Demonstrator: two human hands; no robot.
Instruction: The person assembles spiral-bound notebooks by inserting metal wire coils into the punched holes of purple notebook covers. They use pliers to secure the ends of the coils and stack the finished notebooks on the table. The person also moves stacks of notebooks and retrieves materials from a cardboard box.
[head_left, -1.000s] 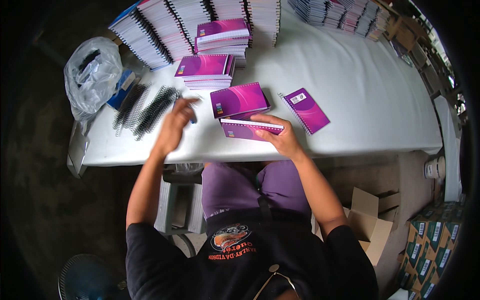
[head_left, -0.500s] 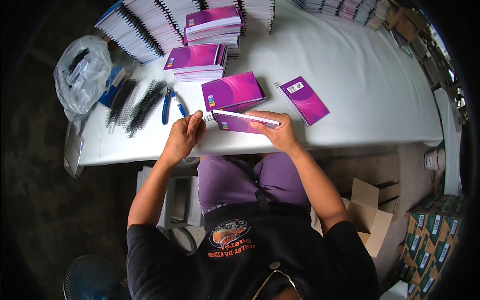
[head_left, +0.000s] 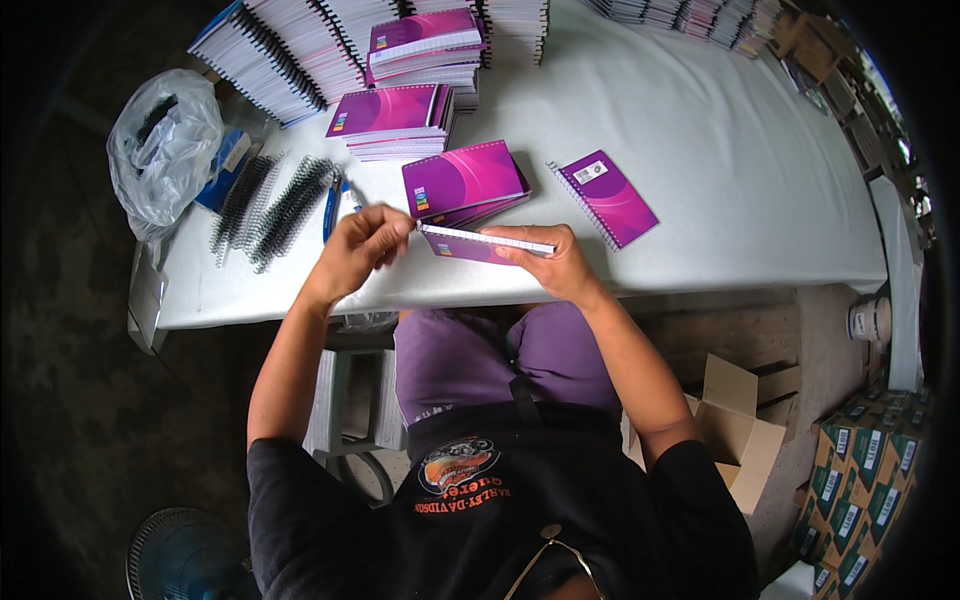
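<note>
RH clamped on purple notebook, LH at its L end; hands apart.
RH (head_left: pixel 558 265) pinches R end of held notebook (head_left: pixel 465 246), thumb on near cover, white page edge up, nr front edge of white-covered table (head_left: pixel 740 180). LH (head_left: pixel 365 245) fingers curled, thumb vs. index, just beside notebook's L corner; can't tell if it grips anything, fingertips too small/hidden. Just behind held one: small purple pile (head_left: pixel 465 180). To R, spiral-bound notebook (head_left: pixel 610 200), tilted. To L, loose dk coils (head_left: pixel 290 215) + blue-handled tool (head_left: pixel 331 210), partly behind LH. Clear plastic bag (head_left: pixel 165 150) far L.
</note>
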